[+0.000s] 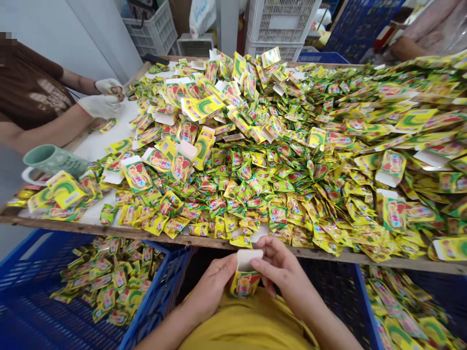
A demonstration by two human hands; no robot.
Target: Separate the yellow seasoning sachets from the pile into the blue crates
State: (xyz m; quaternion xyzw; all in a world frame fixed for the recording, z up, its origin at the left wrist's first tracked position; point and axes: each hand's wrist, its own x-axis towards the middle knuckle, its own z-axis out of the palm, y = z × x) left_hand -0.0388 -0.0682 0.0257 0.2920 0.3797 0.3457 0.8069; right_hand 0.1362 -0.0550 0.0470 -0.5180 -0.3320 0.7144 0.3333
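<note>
My left hand (213, 287) and my right hand (280, 267) hold a small yellow-and-green printed carton (246, 274) between them, just below the table edge. Its white flap stands open at the top. My right fingers rest on the upper part of the carton and my left fingers press its side. Just beyond my hands lies the wooden table edge (233, 244). A large heap of yellow-green sachets (255, 155) and flat cartons covers the table.
Blue plastic crates (156, 272) holding loose sachets stand on either side of me, below the table. At the far left, a person's white-gloved hands (107, 97) work at the table beside a green mug (53, 160). White stacked crates (280, 24) stand behind the table.
</note>
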